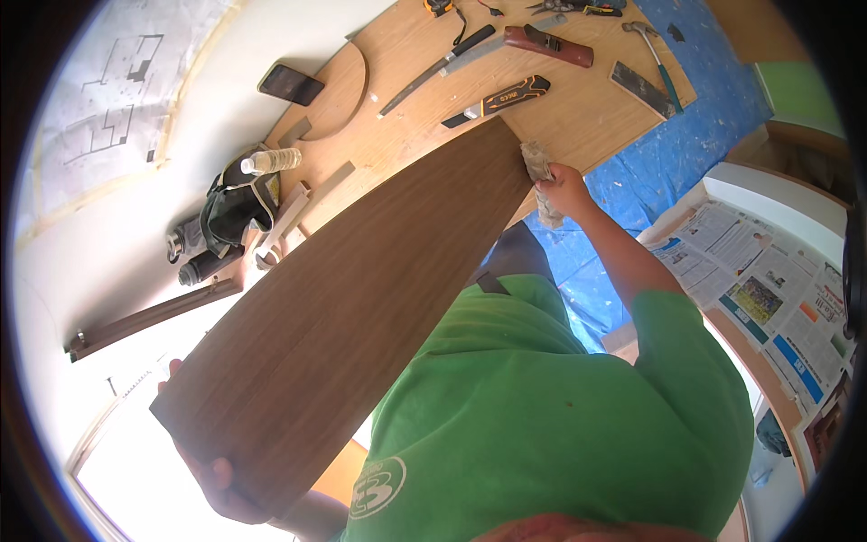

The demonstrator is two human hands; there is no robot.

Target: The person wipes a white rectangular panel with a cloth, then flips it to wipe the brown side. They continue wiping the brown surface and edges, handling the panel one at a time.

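The board (352,298) is a long, flat piece with a dark brown face and a fine wood grain running along its length. Its edges look straight to gently bowed, and it appears broader at the end near the person than at the far end. It is held up at a slant in front of the person's green shirt (542,406), its far end overlapping the pale wooden worktop (406,144).

The left hand (217,488) grips the board's near end, a thumb or finger at the lower edge and fingertips showing past the left edge. The right hand (564,192) is at the board's far end, its fingers curled around a pale, crumpled-looking block (533,161) that meets the end edge.

Beyond the board's far end lie an orange-and-black-handled tool (517,94) and a hammer (664,72); left of the board are a phone (290,84) and a clear bottle (271,161).

The board hides its own underside and much of the left palm. What the block is made of is hard to tell. Glare washes out the area left of the board's near end, and a tape measure (439,7) beyond the board is cut off by the upper border.
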